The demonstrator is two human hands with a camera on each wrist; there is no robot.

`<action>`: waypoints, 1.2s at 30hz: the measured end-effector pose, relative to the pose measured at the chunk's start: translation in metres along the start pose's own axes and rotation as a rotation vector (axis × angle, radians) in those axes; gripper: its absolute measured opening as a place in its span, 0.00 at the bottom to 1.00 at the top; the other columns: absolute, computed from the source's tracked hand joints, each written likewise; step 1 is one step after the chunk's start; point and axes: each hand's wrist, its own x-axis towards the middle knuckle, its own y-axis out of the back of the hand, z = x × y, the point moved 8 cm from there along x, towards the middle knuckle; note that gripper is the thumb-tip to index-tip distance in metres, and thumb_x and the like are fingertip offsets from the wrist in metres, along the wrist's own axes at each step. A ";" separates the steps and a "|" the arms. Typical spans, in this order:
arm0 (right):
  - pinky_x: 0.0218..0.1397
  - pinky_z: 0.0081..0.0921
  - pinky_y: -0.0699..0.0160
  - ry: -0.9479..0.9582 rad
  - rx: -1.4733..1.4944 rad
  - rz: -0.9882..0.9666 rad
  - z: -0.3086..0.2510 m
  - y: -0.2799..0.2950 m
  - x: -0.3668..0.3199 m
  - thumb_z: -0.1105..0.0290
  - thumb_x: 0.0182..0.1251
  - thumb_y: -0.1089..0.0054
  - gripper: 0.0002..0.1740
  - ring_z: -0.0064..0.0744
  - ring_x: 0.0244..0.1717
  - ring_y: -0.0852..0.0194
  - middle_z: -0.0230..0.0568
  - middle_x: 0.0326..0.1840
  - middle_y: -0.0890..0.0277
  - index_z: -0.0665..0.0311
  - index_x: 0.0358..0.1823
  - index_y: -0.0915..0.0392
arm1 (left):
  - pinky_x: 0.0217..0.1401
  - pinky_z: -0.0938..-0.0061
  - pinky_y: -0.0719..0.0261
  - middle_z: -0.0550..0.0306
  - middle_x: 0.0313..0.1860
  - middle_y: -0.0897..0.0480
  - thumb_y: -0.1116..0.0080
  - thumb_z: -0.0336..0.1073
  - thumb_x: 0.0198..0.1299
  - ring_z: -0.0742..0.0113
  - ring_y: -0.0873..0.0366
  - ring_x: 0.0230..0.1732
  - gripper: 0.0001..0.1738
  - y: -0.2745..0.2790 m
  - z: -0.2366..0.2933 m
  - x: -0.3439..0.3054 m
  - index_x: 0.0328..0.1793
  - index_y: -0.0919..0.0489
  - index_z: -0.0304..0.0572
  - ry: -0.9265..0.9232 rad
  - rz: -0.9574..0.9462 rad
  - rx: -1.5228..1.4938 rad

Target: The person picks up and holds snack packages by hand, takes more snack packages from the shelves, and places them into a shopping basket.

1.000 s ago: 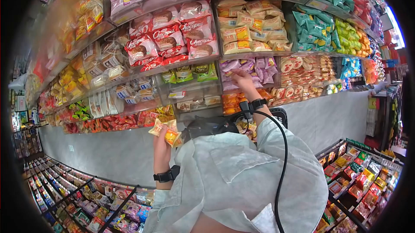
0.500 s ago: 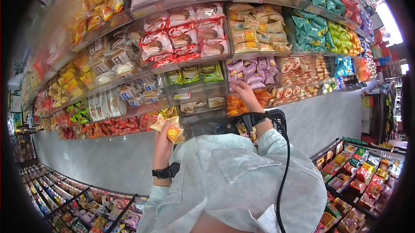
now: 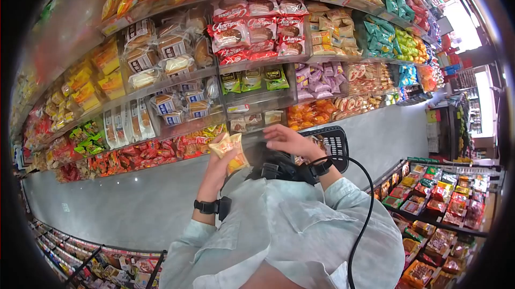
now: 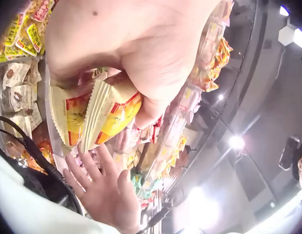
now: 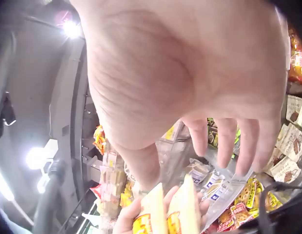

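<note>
My left hand (image 3: 215,167) grips two cream-and-yellow wrapped snack packets (image 3: 235,150) side by side in front of my chest. In the left wrist view, their crimped ends (image 4: 95,114) stick out between thumb and fingers. The right hand (image 3: 289,141), holding nothing, is a short way right of the packets. Its fingers are spread and loosely bent in the left wrist view. From the right wrist, the packets (image 5: 150,214) show just below my right fingertips.
A black shopping basket (image 3: 338,141) with some packets in it is at my right side. Ahead rise clear shelf bins of wrapped snacks, among them red Chocopai packs (image 3: 263,29) and purple packets (image 3: 320,77). Behind, at lower right, stands another rack (image 3: 440,198). A black cable (image 3: 370,198) runs from my right wrist.
My right hand has withdrawn from the purple packet bin and come down left, close to the left hand. The left hand keeps its packets and has shifted slightly right; the view has turned left.
</note>
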 end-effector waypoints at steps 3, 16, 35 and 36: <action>0.73 0.40 0.27 -0.045 -0.008 -0.066 -0.018 -0.032 -0.019 0.65 0.66 0.25 0.51 0.44 0.73 0.33 0.51 0.78 0.40 0.52 0.83 0.51 | 0.73 0.66 0.27 0.51 0.74 0.32 0.39 0.27 0.69 0.61 0.29 0.72 0.42 -0.034 0.014 0.007 0.85 0.48 0.47 -0.034 -0.171 0.151; 0.76 0.31 0.35 0.390 0.119 0.220 -0.072 -0.007 -0.067 0.77 0.56 0.26 0.65 0.31 0.76 0.39 0.43 0.79 0.42 0.63 0.86 0.69 | 0.85 0.58 0.52 0.38 0.83 0.46 0.46 0.46 0.76 0.48 0.50 0.84 0.46 -0.183 0.035 0.002 0.89 0.58 0.42 -0.342 -0.514 0.823; 0.71 0.26 0.32 0.313 0.283 0.375 0.004 0.167 -0.135 0.77 0.56 0.26 0.57 0.25 0.68 0.34 0.37 0.72 0.34 0.66 0.84 0.55 | 0.78 0.56 0.42 0.41 0.74 0.32 0.58 0.44 0.75 0.51 0.34 0.73 0.30 -0.453 0.213 -0.068 0.80 0.37 0.42 -1.428 -0.377 1.217; 0.69 0.26 0.30 0.272 0.308 0.348 0.001 0.166 -0.136 0.78 0.58 0.28 0.57 0.24 0.67 0.33 0.36 0.72 0.34 0.64 0.85 0.56 | 0.78 0.56 0.41 0.41 0.73 0.32 0.58 0.44 0.75 0.51 0.34 0.73 0.30 -0.457 0.202 -0.055 0.80 0.37 0.42 -1.391 -0.384 1.260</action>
